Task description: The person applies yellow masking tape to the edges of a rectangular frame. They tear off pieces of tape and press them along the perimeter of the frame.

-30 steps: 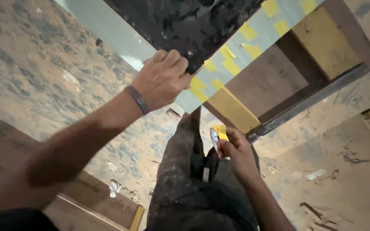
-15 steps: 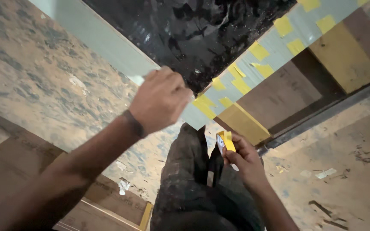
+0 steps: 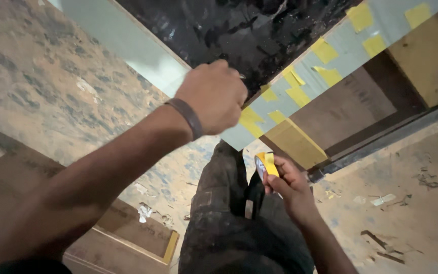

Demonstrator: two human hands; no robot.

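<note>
My left hand (image 3: pixel 213 96) has slid right along the black panel (image 3: pixel 244 30) (fingers curled on its edge); my right hand (image 3: pixel 286 180) pinches the yellow tape roll (image 3: pixel 263 166), standing edge-up.

No packages, signs or screens show; only a round white label (image 3: pixel 257 166) on the tape roll.

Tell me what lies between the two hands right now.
In the head view, between left hand and right hand with its tape roll: the pale panel's yellow-taped corner.
</note>
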